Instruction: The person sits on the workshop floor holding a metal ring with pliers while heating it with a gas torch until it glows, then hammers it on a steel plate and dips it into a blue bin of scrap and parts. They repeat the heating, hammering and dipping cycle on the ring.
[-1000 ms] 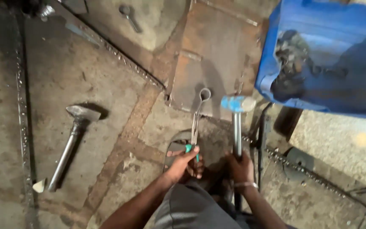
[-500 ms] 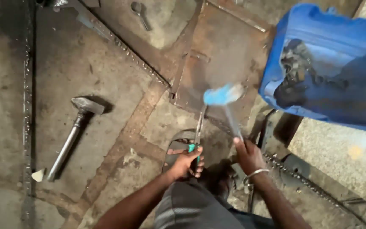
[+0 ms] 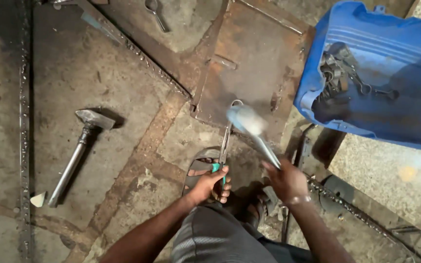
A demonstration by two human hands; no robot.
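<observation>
Low in the frame, the left hand [image 3: 209, 184] grips the pliers [image 3: 224, 146], which pinch a metal loop [image 3: 236, 103] on the rusty plate [image 3: 254, 58] at centre. The right hand [image 3: 284, 179] clasps the hammer [image 3: 250, 125], now blurred and swung down toward the loop since a second ago.

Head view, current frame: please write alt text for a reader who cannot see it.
Looking down, a person's right hand swings a motion-blurred blue-headed hammer while the left hand grips green-handled pliers pointed at a rusty metal plate. A second hammer lies on the floor at left; a blue plastic container stands at upper right.
</observation>
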